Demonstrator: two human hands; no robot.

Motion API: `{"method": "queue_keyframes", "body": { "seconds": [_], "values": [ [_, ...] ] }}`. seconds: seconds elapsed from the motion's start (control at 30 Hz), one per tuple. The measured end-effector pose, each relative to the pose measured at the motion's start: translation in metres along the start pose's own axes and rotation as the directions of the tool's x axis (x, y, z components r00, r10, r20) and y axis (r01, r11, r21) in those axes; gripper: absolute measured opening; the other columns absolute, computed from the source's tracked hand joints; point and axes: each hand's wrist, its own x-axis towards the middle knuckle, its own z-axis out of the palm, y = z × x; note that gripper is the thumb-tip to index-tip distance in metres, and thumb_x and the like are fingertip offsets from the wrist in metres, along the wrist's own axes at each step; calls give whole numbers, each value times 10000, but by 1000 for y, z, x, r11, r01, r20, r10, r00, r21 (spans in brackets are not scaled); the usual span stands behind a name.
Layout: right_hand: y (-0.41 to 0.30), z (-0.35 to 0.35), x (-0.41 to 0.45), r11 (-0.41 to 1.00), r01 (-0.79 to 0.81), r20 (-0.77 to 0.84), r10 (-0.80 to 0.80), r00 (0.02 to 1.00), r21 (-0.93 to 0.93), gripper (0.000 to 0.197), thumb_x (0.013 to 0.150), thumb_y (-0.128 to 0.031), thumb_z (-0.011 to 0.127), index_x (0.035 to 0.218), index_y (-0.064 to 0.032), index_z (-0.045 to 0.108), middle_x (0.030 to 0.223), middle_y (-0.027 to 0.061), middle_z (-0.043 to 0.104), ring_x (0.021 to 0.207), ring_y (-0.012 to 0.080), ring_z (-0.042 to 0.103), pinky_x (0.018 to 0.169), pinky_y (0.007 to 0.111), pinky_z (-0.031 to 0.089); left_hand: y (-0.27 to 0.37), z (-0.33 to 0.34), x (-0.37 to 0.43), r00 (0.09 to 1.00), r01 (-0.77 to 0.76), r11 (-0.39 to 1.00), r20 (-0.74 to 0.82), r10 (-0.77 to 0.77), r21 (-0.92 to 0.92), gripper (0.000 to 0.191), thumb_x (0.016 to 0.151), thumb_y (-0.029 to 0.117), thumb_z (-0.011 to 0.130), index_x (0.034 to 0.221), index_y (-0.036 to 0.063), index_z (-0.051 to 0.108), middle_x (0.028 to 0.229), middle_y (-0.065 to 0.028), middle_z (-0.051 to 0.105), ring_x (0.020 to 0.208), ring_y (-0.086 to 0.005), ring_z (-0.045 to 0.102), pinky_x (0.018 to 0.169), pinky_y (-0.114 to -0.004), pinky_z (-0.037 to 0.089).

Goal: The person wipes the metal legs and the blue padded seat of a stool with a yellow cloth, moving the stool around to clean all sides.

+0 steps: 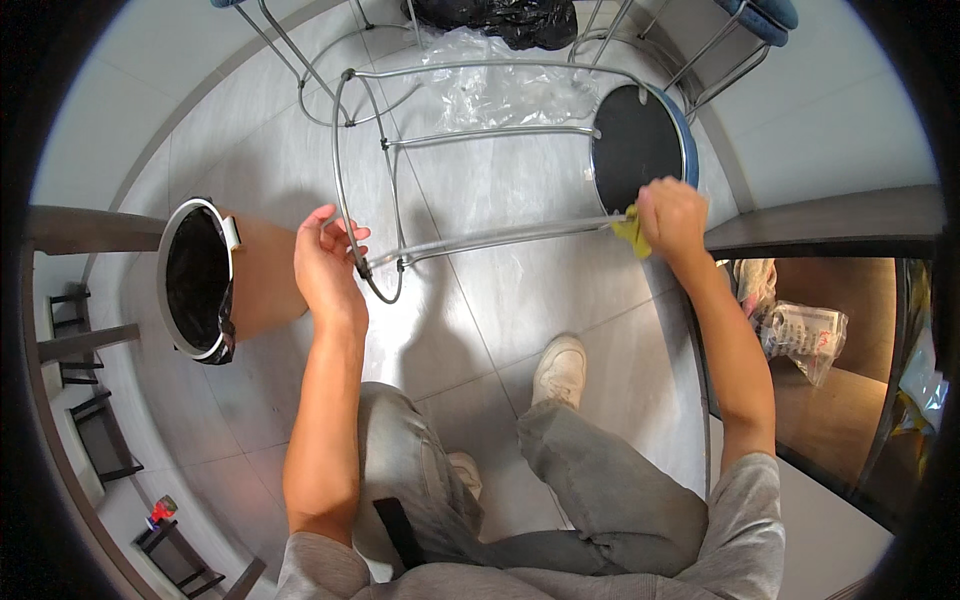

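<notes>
A round-seated stool with a tubular metal frame lies on its side before me, its blue-edged seat (637, 150) at the right with the black underside showing. My right hand (673, 217) is closed on a yellow cloth (634, 234) at the seat end of the near metal leg (502, 238). At the other end, my left hand (328, 255) is by the base ring (339, 172). Its fingers curl loosely where the tube crosses them, with the thumb apart. Whether they grip the tube is unclear.
Left stands a tan bin (262, 277) with a black liner. Beyond the stool lie clear plastic sheeting (495, 82) and a black plastic bag (517, 22). Other metal-legged stools (739, 41) flank them. A lit cabinet opening (840, 285) at right holds a bagged packet (806, 334).
</notes>
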Motion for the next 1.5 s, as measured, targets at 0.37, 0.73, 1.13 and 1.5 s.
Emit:
{"method": "queue_keyframes", "body": {
  "seconds": [0.37, 0.73, 1.13, 1.5],
  "values": [
    [-49, -19, -65, 993, 66, 490, -104, 866, 94, 335, 883, -265, 665, 575, -142, 618, 576, 28, 588, 583, 247, 612, 522, 389, 472, 43, 19, -31, 972, -176, 934, 204, 115, 311, 530, 1023, 471, 472, 1259, 8, 581, 867, -34, 659, 631, -94, 545, 550, -245, 408],
    [1, -21, 0, 163, -727, 299, 835, 462, 668, 284, 963, -378, 623, 924, -113, 719, 805, 57, 713, 687, 246, 671, 667, 387, 545, 35, 22, -38, 977, -11, 998, 212, 25, -68, 275, 1056, 310, 480, 870, 108, 502, 563, 80, 242, 423, -41, 165, 383, -248, 125],
    [51, -66, 30, -473, 56, 451, 865, 220, 879, 610, 895, -636, 529, 1275, -167, 616, 1264, 90, 645, 1147, 283, 600, 911, 408, 505, -9, -2, 7, 939, -212, 972, 298, 172, 104, 274, 987, 307, 411, 783, 124, 410, 593, 20, 316, 496, -80, 241, 449, -262, 183],
    [-6, -21, 23, 994, -107, -125, 107, 986, 6, 181, 889, -198, 659, 780, -58, 690, 769, 105, 664, 733, 302, 628, 849, 397, 508, -3, 9, 3, 959, -128, 977, 273, 79, 169, 349, 1015, 403, 399, 872, 105, 509, 637, 30, 443, 550, -52, 337, 484, -221, 224]
  ]
}}
